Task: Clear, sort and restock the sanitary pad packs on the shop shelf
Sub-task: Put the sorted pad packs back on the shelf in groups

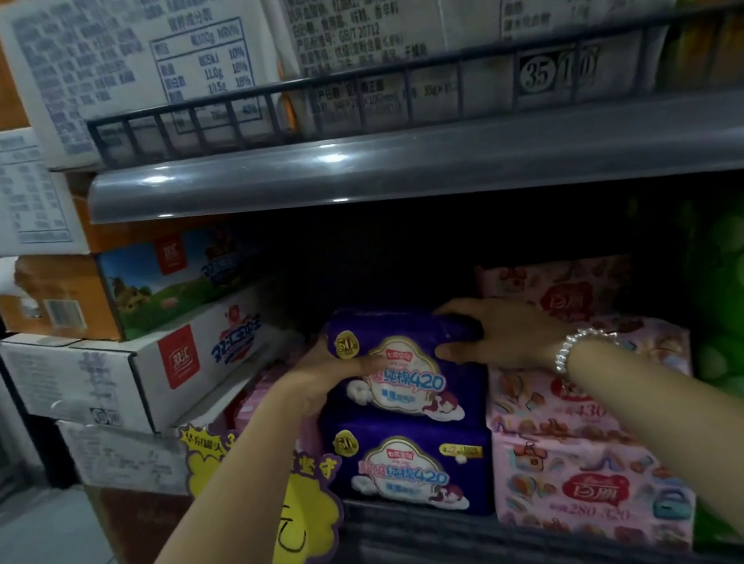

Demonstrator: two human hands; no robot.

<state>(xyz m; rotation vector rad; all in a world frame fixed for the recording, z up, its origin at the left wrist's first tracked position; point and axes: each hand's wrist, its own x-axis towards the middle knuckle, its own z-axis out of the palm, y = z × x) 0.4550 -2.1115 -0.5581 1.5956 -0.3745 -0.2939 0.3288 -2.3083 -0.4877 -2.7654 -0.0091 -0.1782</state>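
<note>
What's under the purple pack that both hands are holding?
Under the upper purple pack, gripped by the left hand and right hand, stands a matching lower purple pack on the shelf. Whether they touch is unclear.

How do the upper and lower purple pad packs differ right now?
The upper purple pack is gripped by the left hand and right hand; the lower purple pack is untouched. The upper one leans back, resting on the lower, which stands on the shelf. Both show the same 420 design.
</note>
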